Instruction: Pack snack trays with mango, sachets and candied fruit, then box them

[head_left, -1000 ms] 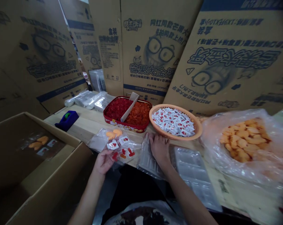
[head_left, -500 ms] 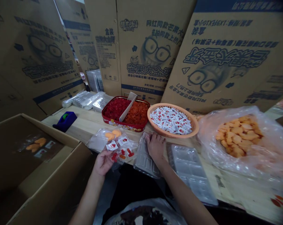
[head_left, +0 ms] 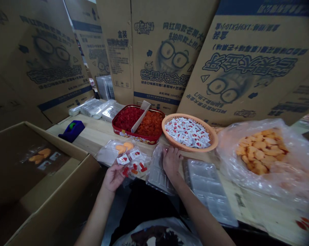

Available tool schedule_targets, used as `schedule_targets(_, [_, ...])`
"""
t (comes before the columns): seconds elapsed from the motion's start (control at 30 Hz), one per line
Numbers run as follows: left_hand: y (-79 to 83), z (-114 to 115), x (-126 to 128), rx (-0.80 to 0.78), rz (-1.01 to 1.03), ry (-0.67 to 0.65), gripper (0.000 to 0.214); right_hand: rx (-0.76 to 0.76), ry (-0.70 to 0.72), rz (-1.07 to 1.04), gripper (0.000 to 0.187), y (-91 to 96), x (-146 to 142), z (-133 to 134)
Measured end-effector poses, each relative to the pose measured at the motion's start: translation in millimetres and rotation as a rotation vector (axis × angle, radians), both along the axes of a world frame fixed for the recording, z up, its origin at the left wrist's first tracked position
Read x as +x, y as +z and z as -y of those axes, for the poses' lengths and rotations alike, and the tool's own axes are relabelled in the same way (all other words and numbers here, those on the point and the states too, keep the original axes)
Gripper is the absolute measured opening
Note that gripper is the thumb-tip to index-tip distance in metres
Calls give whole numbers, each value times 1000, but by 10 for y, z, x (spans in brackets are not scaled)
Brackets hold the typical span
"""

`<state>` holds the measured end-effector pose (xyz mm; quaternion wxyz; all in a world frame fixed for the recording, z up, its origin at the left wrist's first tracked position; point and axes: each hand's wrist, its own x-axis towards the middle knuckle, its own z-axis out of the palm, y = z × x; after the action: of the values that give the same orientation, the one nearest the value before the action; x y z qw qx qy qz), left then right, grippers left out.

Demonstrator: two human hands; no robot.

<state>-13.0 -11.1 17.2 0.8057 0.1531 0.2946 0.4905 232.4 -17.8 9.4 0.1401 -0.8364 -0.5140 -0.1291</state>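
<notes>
Item one: we list a clear plastic package [head_left: 130,163] at the table's near edge, holding two orange candies [head_left: 125,147], two white sachets [head_left: 129,157] and small red and orange pieces [head_left: 139,167]. The left hand [head_left: 113,177] pinches its near edge between thumb and fingers.

Item two: a clear tray [head_left: 155,172], just right of the package. The right hand [head_left: 172,162] lies on it, fingers bent and close together; we cannot tell whether they grip.

Beside these we record: more clear trays [head_left: 212,191], right; a red tin [head_left: 141,137], split by a cardboard divider [head_left: 140,120] into red and orange pieces; an orange basket [head_left: 178,146] of white sachets; a plastic bag [head_left: 262,184] of orange candies.

Farther out we enter: a blue tape dispenser [head_left: 73,132]; wrapped packs [head_left: 93,109]; an open carton [head_left: 69,196], left; printed cardboard boxes [head_left: 167,17] behind.
</notes>
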Motion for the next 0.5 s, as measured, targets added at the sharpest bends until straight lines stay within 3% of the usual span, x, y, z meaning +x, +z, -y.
schedule_targets(0.33, [47, -10, -42, 38, 11, -17, 72, 96, 28, -89, 34, 263, 76, 79])
schedule_targets(0.5, [39, -11, -35, 15, 20, -39, 70, 193, 204, -139, 37, 572, 112, 126])
